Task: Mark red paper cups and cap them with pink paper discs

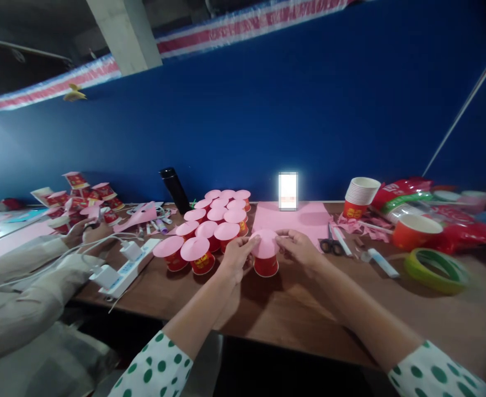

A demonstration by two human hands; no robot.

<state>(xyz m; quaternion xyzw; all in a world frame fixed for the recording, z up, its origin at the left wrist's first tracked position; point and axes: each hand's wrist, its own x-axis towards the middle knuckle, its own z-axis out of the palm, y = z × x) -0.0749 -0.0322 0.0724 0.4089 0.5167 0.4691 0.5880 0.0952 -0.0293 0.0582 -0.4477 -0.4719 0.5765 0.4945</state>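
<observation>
Near the front edge of the brown bench (292, 311), just right of a cluster of covered cups (203, 264), a red paper cup (266, 268) stands upside down with a pink paper disc (265, 243) over its base. The left hand (238, 255) pinches the disc's left edge, its thumb lying on the pink surface, while the right hand (301, 248) pinches the opposite edge between thumb and fingers. Both forearms reach in from below, in white sleeves (155, 364) with green dots. The cups in the cluster stand close together in rows, inverted too, each topped by a pink disc wider than its base. Behind the held cup lies a pink paper sheet (309, 218), with a bright, pixelated screen (288, 191) upright at its far edge. Scissors (331, 246) lie at the sheet's right side; farther right are a white tube (383, 263), a yellow-green tape roll (435, 278), an upright red cup (414, 234) and a stack of paper cups (362, 194). A black flask (175, 190) stands behind the cluster, and a white power strip (133, 270) with plugged-in adapters lies to its left. Beyond that, a co-worker's hands (94, 234) are held near more red cups (75, 180); what they grip is unclear.
</observation>
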